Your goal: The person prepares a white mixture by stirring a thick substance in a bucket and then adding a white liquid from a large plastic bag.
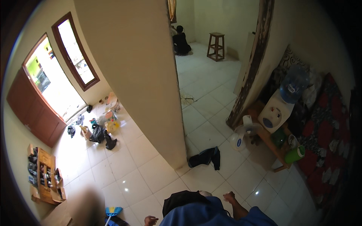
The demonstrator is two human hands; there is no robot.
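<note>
My left hand (151, 220) shows at the lower edge, left of my blue clothing (196, 217). Its fingers are loosely bent, and I see nothing in them. On the other side, my right hand (229, 197) hangs out over the white floor tiles, small in the view, its fingers slightly bent and apart with no object in them. Neither hand touches anything that I can make out. A black cloth or bag (183, 199) lies against the front of my body. Ahead on the floor is a crumpled dark garment (206, 158), nearest to my right hand but well apart from it.
A wall corner (124, 71) divides the doorways. Right: a low wooden bench (277, 150) with a water dispenser (277, 111), and a fan (241, 137). Left: bags (98, 133), a wooden shoe rack (46, 171), a blue broom (114, 211). Beyond: a stool (216, 46) and a crouching person (181, 43).
</note>
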